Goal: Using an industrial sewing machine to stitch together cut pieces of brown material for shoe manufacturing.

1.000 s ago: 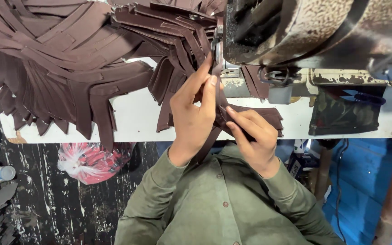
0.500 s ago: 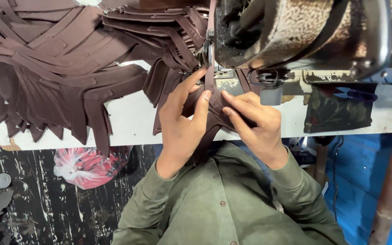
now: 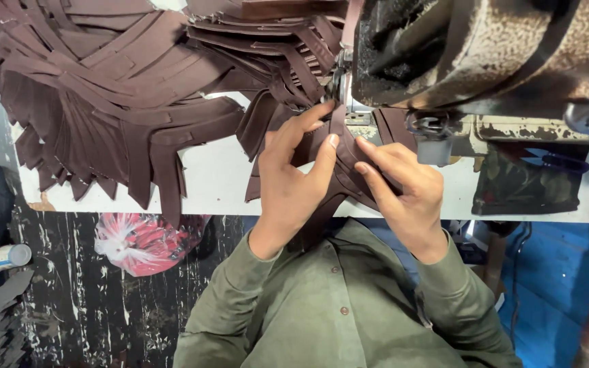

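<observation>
fan of dark brown leather pieces [image 3: 117, 116] covers the white desk [image 3: 213, 184], its far edge cut off. left hand [image 3: 294, 180] and right hand [image 3: 403, 187] each pinch a brown leather strip [image 3: 339, 146] under the worn sewing machine [image 3: 485, 54]; the needle is hidden. the strip's lower end is hidden by the hands.

Both hands, left [image 3: 293, 178] and right [image 3: 403, 189], lie close together, fingers extended forward, pressing down
</observation>
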